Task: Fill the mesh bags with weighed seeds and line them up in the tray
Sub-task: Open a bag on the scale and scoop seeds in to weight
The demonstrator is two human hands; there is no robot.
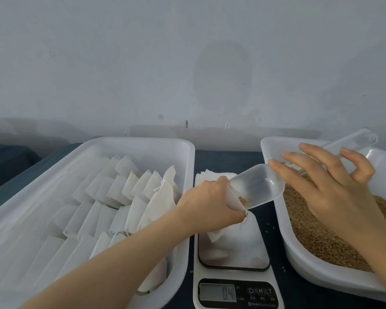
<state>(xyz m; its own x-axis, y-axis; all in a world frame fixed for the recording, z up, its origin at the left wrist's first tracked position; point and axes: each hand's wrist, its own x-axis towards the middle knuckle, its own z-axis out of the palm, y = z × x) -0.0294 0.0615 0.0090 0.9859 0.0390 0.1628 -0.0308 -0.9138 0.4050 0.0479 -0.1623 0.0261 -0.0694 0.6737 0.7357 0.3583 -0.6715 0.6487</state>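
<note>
Over the scale [217, 293] at six o'clock, left hand [207, 204] pinches the bag [236, 237] open; right hand [334, 190], fingers spread, holds the scoop [256, 188]. Tip seeds [242, 200] slowly.

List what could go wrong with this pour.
The lip of the scoop meets only the edge of the mesh bag's narrow mouth, so seeds may spill onto the scale. The left hand grips the bag over the scale; pressing down could skew the 0.4 reading.
</note>
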